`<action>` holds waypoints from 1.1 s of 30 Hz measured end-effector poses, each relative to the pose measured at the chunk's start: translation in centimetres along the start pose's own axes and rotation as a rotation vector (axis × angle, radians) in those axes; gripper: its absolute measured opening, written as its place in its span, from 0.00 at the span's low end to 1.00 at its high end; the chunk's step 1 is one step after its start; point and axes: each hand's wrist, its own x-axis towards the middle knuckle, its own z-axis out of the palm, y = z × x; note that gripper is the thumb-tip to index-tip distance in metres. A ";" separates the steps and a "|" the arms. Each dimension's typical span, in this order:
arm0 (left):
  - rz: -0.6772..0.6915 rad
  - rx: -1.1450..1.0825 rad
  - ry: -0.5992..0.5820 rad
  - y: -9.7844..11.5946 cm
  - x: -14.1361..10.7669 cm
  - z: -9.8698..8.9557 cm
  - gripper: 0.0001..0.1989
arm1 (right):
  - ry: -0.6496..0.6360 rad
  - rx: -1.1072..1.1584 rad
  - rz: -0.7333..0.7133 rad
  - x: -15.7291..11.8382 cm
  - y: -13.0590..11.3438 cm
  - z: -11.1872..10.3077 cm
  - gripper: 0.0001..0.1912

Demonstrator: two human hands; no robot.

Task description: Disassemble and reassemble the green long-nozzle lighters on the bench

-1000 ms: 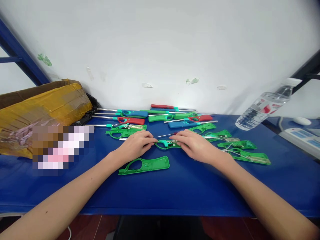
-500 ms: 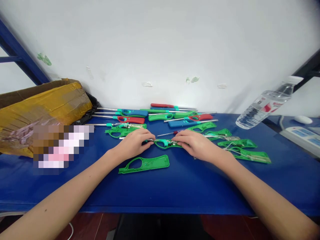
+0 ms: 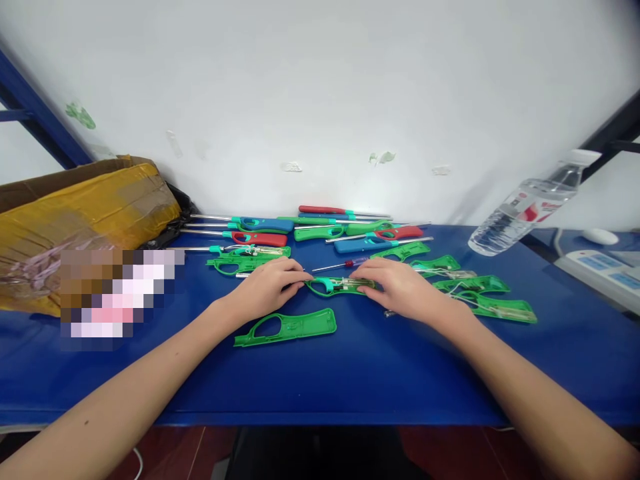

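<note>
An opened green lighter half (image 3: 345,287) with a teal trigger and inner parts lies between my hands. My left hand (image 3: 273,283) pinches its front end, where a metal tube sticks out to the left. At its rear end, the fingers of my right hand (image 3: 387,280) are closed on the green shell. A loose green shell half (image 3: 305,325) rests nearer the table's front edge. Just behind the held lighter lies a screwdriver (image 3: 350,263) with a purple-red handle. Further opened green lighter halves (image 3: 503,307) lie to the right, and another (image 3: 230,260) to the left.
Several closed lighters (image 3: 265,239) in red, blue and green lie along the wall on the blue table (image 3: 300,387). A taped cardboard box (image 3: 100,213) stands at left. A water bottle (image 3: 530,207) leans at right, near a white device (image 3: 610,273).
My right hand has shifted slightly along the lighter, so more of its rear part and inner parts shows. The whole view has moved a little.
</note>
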 end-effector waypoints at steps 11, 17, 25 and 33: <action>0.011 0.011 0.018 0.0 0.0 0.0 0.14 | 0.063 -0.021 -0.003 -0.1 -0.1 0.0 0.12; 0.012 0.014 0.021 0.0 0.1 0.0 0.13 | 0.061 0.027 0.010 -0.1 -0.4 0.0 0.11; 0.007 0.011 0.021 0.2 0.1 -0.1 0.13 | 0.078 0.066 0.020 -0.1 -0.5 0.2 0.14; -0.017 -0.004 0.008 0.3 0.1 -0.2 0.14 | 0.017 0.089 -0.014 -0.2 -0.1 -0.1 0.14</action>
